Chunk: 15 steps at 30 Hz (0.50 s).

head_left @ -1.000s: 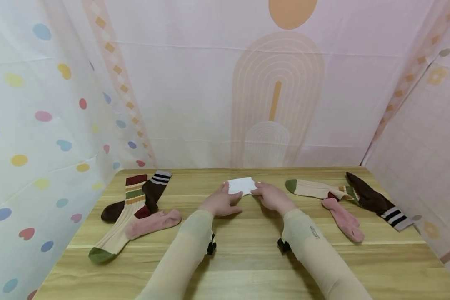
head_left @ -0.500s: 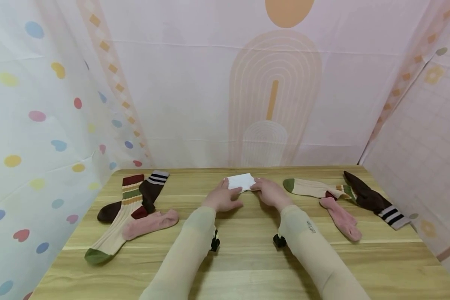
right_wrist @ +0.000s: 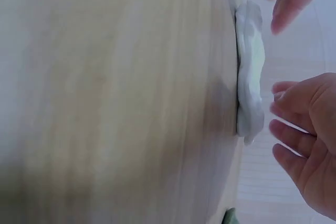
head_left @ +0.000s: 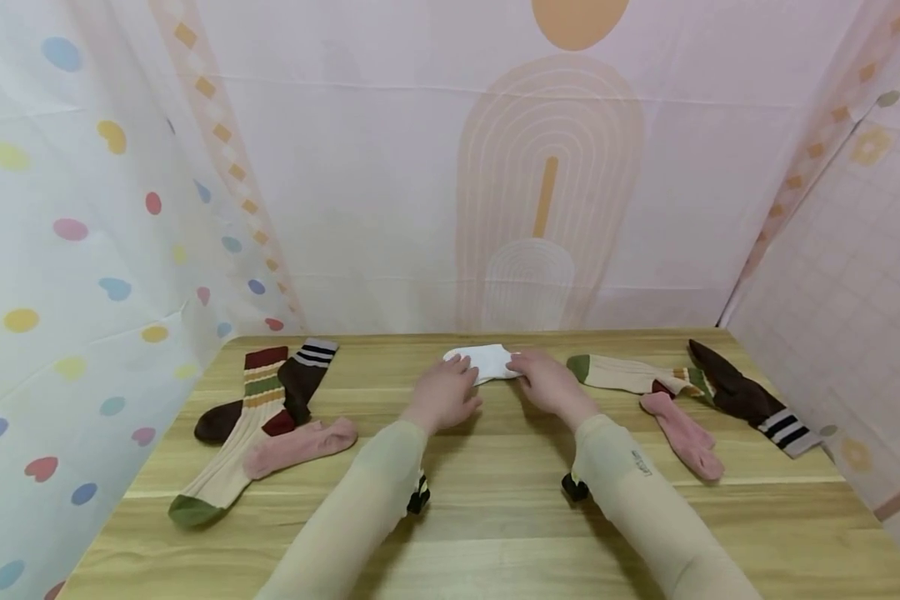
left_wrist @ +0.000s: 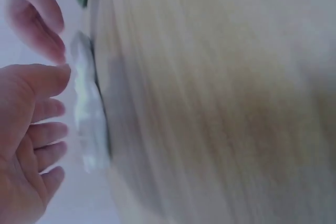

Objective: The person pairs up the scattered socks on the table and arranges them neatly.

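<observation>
A white sock lies flat near the table's back edge, between my hands. In both wrist views this sock rests on the wood with a small gap to the fingers. My left hand hovers just over its left part, fingers loosely bent and holding nothing. At the sock's right end is my right hand; in the right wrist view that hand is lifted off the cloth, its relaxed fingers slightly spread. The head view shows the fingers overlapping parts of the sock.
On the left lie a cream striped sock, a dark brown sock and a pink sock. A similar cream sock, brown sock and pink sock lie right. Patterned curtains enclose the wooden table.
Both hands held the white sock's near side earlier; now they have let go. The left hand has drawn back slightly, and more of the sock shows, lying flatter and longer.
</observation>
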Motion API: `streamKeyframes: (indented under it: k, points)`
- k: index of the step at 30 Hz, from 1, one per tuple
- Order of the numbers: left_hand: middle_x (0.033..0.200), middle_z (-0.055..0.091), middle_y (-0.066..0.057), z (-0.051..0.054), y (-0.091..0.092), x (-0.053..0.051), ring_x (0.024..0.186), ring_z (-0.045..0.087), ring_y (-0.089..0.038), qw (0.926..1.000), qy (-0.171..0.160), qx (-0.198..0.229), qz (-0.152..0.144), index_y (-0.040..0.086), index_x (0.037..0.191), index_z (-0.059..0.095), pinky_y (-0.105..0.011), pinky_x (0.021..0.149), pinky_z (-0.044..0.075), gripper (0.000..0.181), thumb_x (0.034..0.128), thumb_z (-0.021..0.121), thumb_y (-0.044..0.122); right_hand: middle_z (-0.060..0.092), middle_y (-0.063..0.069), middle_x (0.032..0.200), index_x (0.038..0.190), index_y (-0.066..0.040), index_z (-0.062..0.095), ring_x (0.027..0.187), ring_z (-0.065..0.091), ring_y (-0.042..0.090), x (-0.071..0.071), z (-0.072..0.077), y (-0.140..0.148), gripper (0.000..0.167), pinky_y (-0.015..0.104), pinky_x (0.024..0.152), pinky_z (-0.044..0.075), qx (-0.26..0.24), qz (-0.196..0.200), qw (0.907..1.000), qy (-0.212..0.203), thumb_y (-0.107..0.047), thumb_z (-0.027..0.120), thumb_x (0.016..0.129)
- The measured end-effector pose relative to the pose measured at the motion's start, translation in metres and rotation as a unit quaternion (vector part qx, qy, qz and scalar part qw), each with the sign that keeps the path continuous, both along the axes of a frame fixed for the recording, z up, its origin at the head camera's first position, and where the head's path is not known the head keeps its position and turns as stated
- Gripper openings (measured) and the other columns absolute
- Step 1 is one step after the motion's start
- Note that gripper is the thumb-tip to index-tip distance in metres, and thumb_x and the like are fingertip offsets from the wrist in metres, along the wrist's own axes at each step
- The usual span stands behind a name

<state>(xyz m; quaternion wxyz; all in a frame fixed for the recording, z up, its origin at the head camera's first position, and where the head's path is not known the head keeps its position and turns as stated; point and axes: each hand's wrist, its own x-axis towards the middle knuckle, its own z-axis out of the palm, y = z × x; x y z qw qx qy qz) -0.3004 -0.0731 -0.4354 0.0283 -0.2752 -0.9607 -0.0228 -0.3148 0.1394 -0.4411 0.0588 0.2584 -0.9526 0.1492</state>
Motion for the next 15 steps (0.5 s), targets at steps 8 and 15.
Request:
streamKeyframes:
  k: [8, 15]
  points:
    - [0.124, 0.063, -0.015, -0.001, 0.006, 0.016, 0.124, 0.055, -0.032, 0.9998, -0.008, -0.019, 0.002, 0.008, 0.096, 0.064, -0.042, 0.104, 0.043, 0.031, 0.0918, 0.068, 0.039, 0.063, 0.01, 0.13, 0.126, -0.006, 0.067, 0.12, 0.058, 0.032, 0.009, 0.003, 0.002, 0.032, 0.047, 0.101, 0.046, 0.061, 0.009, 0.9981, 0.007, -0.002, 0.058, 0.095]
    - [0.139, 0.054, -0.018, -0.007, 0.002, 0.01, 0.133, 0.047, -0.031, 0.9986, -0.04, -0.003, 0.036, -0.001, 0.122, 0.063, -0.039, 0.109, 0.038, 0.052, 0.0947, 0.063, 0.043, 0.059, 0.011, 0.137, 0.131, -0.007, 0.064, 0.127, 0.053, 0.031, 0.003, 0.0, -0.003, 0.033, 0.045, 0.107, 0.04, 0.074, 0.006, 0.997, -0.021, -0.009, 0.058, 0.098]
